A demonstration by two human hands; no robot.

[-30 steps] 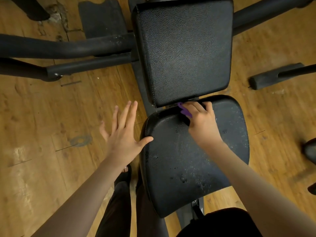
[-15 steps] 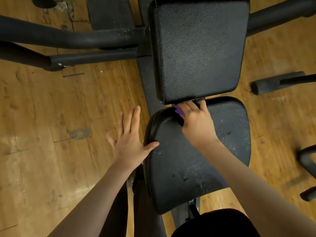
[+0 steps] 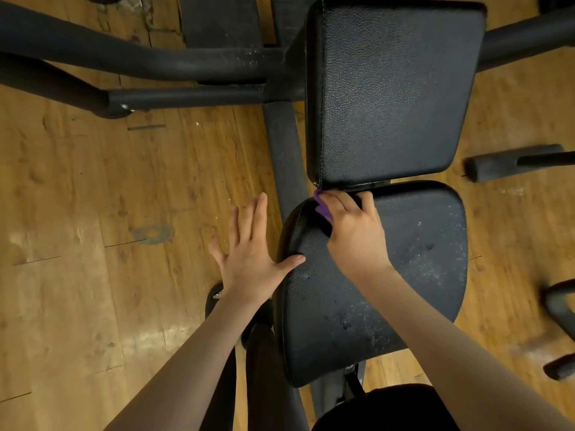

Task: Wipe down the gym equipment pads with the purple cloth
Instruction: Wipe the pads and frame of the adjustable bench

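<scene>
A black seat pad point(image 3: 413, 269) lies below me, speckled with dust and a few droplets. Beyond it rises a black back pad point(image 3: 392, 88). My right hand point(image 3: 354, 231) presses the purple cloth point(image 3: 322, 206) onto the far left corner of the seat pad, close to the gap between the two pads. Only a small purple edge of the cloth shows under my curled fingers. My left hand point(image 3: 252, 250) is spread flat beside the seat pad, fingers straight over the floor. Its thumb rests on the pad's left edge.
Black steel frame tubes point(image 3: 140, 60) run across the wooden floor point(image 3: 77, 213) at the upper left. A foam-covered bar point(image 3: 510, 163) lies at the right, with more dark tubing point(image 3: 560, 331) at the lower right. My dark-clothed legs point(image 3: 258, 384) stand left of the seat.
My right hand with the cloth has slid a little left along the far edge of the seat pad. My left hand has come closer, its thumb now on the pad's edge.
</scene>
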